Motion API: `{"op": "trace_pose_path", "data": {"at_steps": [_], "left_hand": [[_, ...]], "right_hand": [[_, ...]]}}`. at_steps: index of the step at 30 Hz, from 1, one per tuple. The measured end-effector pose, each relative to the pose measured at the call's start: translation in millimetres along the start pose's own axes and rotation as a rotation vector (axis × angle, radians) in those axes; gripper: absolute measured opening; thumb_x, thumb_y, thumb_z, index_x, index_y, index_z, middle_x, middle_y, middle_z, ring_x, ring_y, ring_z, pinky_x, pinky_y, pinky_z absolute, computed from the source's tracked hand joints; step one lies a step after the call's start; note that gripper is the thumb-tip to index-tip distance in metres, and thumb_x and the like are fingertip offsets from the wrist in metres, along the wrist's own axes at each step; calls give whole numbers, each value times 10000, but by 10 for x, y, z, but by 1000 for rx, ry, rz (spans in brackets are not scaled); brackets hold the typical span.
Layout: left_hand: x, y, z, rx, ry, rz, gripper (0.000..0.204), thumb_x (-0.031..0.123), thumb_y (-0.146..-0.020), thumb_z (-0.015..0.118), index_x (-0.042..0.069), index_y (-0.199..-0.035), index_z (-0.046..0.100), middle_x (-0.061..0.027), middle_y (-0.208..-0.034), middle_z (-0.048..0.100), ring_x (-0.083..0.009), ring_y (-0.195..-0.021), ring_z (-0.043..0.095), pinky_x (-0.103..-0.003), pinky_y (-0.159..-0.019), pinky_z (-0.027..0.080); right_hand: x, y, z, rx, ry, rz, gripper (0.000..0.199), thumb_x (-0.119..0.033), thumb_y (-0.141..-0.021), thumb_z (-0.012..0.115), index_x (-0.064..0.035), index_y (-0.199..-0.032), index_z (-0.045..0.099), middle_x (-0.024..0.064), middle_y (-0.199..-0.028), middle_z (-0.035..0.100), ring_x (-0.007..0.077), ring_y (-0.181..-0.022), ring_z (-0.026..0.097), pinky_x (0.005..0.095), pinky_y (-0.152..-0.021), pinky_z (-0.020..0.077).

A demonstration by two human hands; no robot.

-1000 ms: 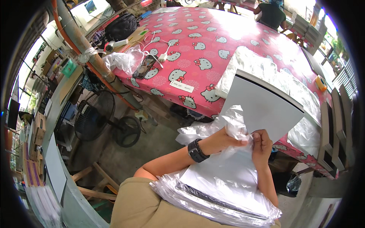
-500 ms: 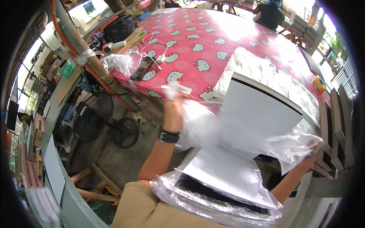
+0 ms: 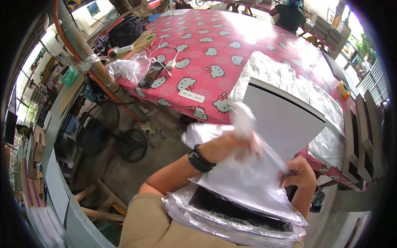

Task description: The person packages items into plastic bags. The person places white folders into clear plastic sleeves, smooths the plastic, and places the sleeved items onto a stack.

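Observation:
My left hand (image 3: 244,146), blurred by motion, grips a clear plastic bag (image 3: 269,165) whose bunched part sticks up above the fingers. To its right, my right hand (image 3: 301,171) has its fingers curled on the same bag's edge. Beyond both hands, a flat white panel (image 3: 285,118) with a black-and-white edge leans on the near side of the table. Against my body rests a stack of clear plastic sleeves (image 3: 231,233), with a black sheet (image 3: 235,211) showing among them. The bag partly covers the panel's lower part.
A pink patterned table (image 3: 198,49) carries clear plastic sleeves (image 3: 273,68), a phone (image 3: 151,74), a white charger (image 3: 170,64), a paper label (image 3: 191,96) and a tape roll (image 3: 343,89). Grey panels (image 3: 364,144) stand at the right. A black fan (image 3: 97,128) stands left; a person (image 3: 289,18) sits far off.
My left hand has swung right and nearer with the plastic, uncovering the paper label. My right hand has moved left toward it. The bag, spread wide before, is now gathered between them.

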State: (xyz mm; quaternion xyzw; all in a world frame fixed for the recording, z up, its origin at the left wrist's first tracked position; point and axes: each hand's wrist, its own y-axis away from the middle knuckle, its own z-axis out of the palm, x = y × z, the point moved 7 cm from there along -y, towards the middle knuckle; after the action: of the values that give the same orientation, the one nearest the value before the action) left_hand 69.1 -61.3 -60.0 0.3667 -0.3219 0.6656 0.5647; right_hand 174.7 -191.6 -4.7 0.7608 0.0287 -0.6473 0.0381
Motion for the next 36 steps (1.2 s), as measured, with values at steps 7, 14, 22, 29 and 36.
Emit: {"op": "trace_pose_path", "data": {"at_steps": [7, 14, 22, 29, 36], "left_hand": [[-108, 178, -622, 222, 594, 136, 303, 360, -861, 444, 78, -879, 554, -8, -619, 521, -70, -412, 417, -205, -401, 386], [-171, 303, -723, 11, 239, 341, 403, 344, -821, 504, -11, -1011, 502, -81, -762, 550, -174, -666, 540, -324, -618, 464], [603, 44, -420, 372, -226, 238, 411, 253, -775, 570, 25, -1107, 490, -14, -839, 565, -107, -709, 540, -233, -584, 413], [1198, -421, -457, 662, -1134, 690, 195, 31, -679, 580, 6, -872, 579, -67, -774, 600, -122, -664, 541, -269, -549, 419], [1003, -59, -372, 442, -934, 783, 229, -40, -655, 573, 7, -877, 545, -91, -879, 612, -170, -729, 580, -264, -657, 470]], "right_hand": [[595, 439, -316, 4, -495, -598, 145, -100, -720, 664, 18, -660, 604, 61, -627, 599, 153, -542, 546, 261, -513, 402], [391, 183, 66, -238, -629, -386, 124, -90, -697, 679, 10, -676, 608, 66, -617, 591, 159, -519, 529, 277, -487, 376], [379, 553, -534, 379, -217, -324, 222, -131, -725, 627, -4, -896, 566, 38, -696, 540, 145, -591, 491, 251, -503, 366], [-105, 555, -1133, 1277, 555, -76, 356, 33, -706, 490, -73, -1041, 536, -52, -627, 389, 43, -572, 350, 182, -514, 286], [-79, 908, -986, 1309, 444, -230, 75, -23, -691, 508, -35, -718, 577, -45, -583, 429, 40, -528, 361, 175, -471, 270]]}}
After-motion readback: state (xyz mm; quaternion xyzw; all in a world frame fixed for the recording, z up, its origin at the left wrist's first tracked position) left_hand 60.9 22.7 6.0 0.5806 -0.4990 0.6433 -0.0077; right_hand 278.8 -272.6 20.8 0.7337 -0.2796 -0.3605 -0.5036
